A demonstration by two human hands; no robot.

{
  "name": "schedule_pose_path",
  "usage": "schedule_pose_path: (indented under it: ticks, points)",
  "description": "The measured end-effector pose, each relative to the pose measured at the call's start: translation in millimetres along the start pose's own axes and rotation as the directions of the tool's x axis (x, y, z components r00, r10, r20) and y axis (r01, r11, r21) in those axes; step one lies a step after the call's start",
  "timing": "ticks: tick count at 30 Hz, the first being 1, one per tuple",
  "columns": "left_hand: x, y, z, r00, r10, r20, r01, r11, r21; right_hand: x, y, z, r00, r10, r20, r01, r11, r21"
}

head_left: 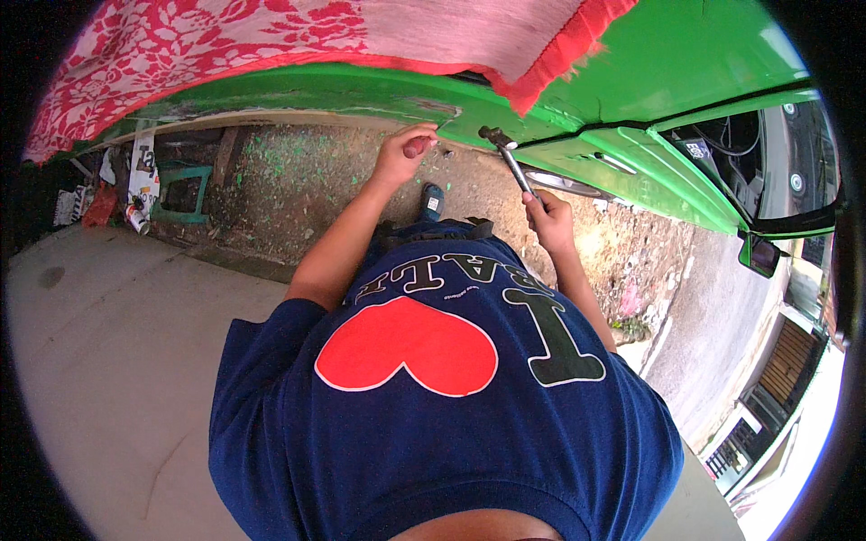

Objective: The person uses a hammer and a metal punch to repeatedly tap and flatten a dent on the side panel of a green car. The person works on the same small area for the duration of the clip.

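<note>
Metal hammer (511, 162), likely rigid, heaviest beyond your grip | right hand (549, 222) suitably wraps lower shaft | left hand (395, 160) clasps red handle (417, 147)

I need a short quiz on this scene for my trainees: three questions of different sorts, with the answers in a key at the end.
1. Which hand grips the metal-headed hammer with the silvery shaft?

2. True or false: the pink-and-red floral cloth drapes over part of the green-painted car.

3. What does the left hand hold?
A) a yellow paintbrush
B) a tool with a rounded reddish handle
C) a white rag

Key:
1. The right hand.
2. True.
3. B.
</note>
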State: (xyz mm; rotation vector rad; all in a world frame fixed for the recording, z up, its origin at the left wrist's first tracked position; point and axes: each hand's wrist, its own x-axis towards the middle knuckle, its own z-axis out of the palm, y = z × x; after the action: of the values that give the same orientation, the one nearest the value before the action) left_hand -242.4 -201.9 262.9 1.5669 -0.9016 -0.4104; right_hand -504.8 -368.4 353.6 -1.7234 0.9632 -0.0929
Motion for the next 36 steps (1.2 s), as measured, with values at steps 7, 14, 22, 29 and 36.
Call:
schedule_pose_path:
  ticks: [7, 14, 22, 29, 36]
  points:
    - [-8.7, -3.9, 4.2, 0.989, 0.137, 0.047, -0.141, 0.986, 0.092, -5.5, -0.2, -4.7, 1.000, 0.003, 0.010, -0.003, 1.000, 0.008]
    - [1.3, -2.6, 7.6, 0.871, -0.278, 0.404, 0.429, 0.832, -0.352, -15.6, 1.4, -0.3, 1.000, 0.016, -0.022, -0.017, 0.999, -0.044]
    - [9.8, 6.3, 6.0, 0.821, -0.026, 0.571, -0.017, 0.997, 0.070, -42.1, -8.1, 15.1, 0.994, 0.063, -0.090, -0.071, 0.994, -0.086]
    - [17.0, 13.2, 7.3, 0.676, -0.160, 0.719, 0.428, 0.880, -0.206, -71.9, -15.4, 32.9, 0.991, 0.046, -0.124, -0.070, 0.979, -0.192]
    - [14.9, -52.8, 22.9, 0.712, 0.322, 0.624, -0.357, 0.931, -0.074, -91.4, -21.1, 44.6, 0.985, 0.036, -0.167, -0.085, 0.951, -0.299]
